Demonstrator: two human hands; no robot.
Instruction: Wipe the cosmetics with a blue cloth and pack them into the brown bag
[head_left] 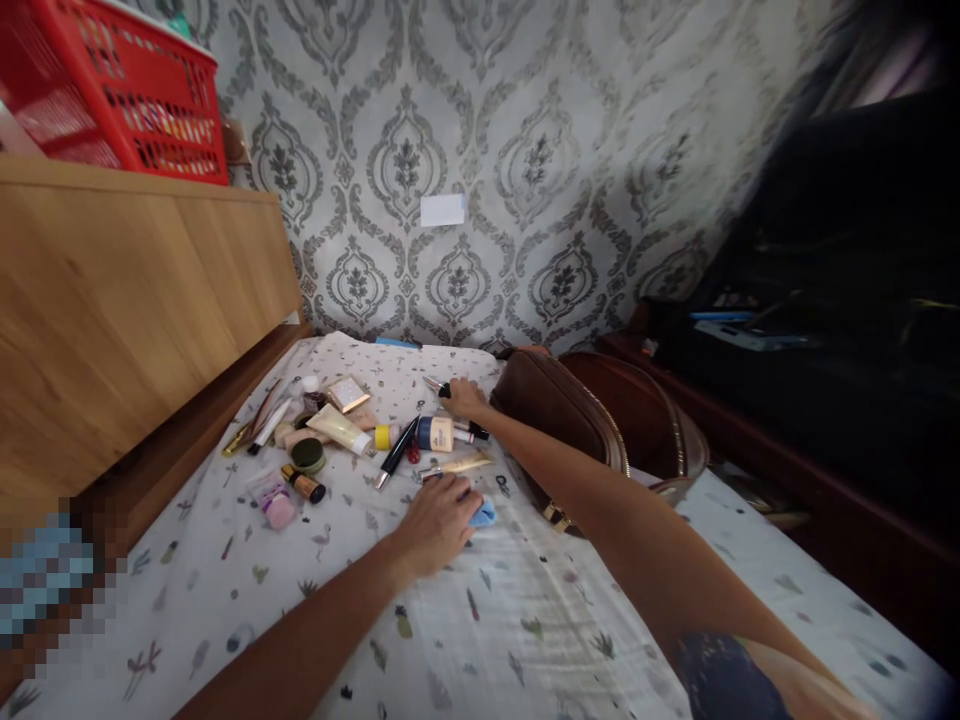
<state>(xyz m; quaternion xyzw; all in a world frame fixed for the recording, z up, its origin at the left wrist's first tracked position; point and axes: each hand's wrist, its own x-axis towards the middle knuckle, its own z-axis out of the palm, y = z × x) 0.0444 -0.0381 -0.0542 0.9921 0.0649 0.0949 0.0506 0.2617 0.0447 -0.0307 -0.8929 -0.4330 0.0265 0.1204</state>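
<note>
1. We've got our right hand [466, 398] closed on a black-and-silver item [435, 386], tip pointing left, long axis roughly crosswise.
2. Our left hand [439, 515], well apart and nearer us, covers a blue cloth [484, 514]; can't tell if gripped.
3. Item lies beyond our left hand.

Pretty sure this is somebody's home, likely a bedroom: fancy patterned wallpaper [405, 160], a sheet [187, 570] printed with little plants and flamingos, a wooden cabinet [135, 300] with a red plastic basket [169, 100] on top, plus makeup [337, 428] and a brown bag [555, 405] just lying out on the sheet.
</note>
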